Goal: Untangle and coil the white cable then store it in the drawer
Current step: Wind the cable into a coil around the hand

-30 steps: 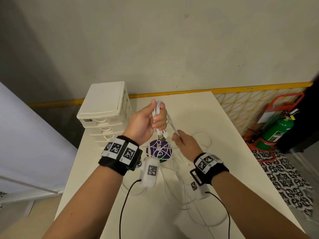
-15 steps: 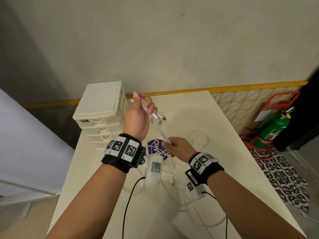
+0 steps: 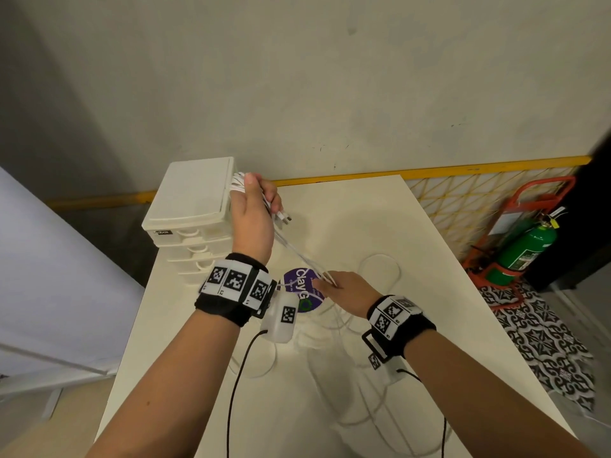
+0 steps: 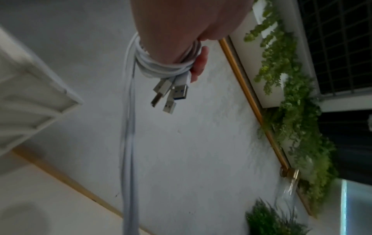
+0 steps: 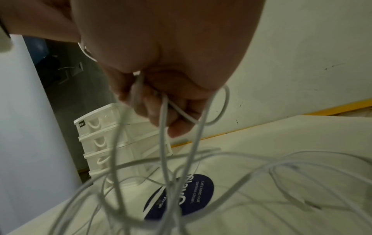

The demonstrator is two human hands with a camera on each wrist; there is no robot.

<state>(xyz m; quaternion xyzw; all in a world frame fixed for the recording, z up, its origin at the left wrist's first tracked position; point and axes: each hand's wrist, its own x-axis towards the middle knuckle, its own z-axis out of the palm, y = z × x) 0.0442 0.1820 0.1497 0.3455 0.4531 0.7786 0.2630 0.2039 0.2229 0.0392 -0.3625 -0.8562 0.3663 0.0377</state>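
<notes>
Left hand [image 3: 254,213] is raised beside the drawer unit [image 3: 188,200], fingers curled round several turns of the white cable [image 4: 161,66], with the USB plugs [image 4: 171,93] hanging loose below the fist. From this hand the strands run taut, down and to the person's right, to the right hand [image 3: 344,292], which is held low above the surface [image 3: 429,292] and pinches them between thumb and fingers. That diagonal is the cable's long axis. The uncoiled remainder lies in loose, crossing loops [image 3: 350,375] on the surface below and behind the right hand. Judgement: the left hand is nearer the drawers; the right hand is nearer the slack and must feed it.
</notes>
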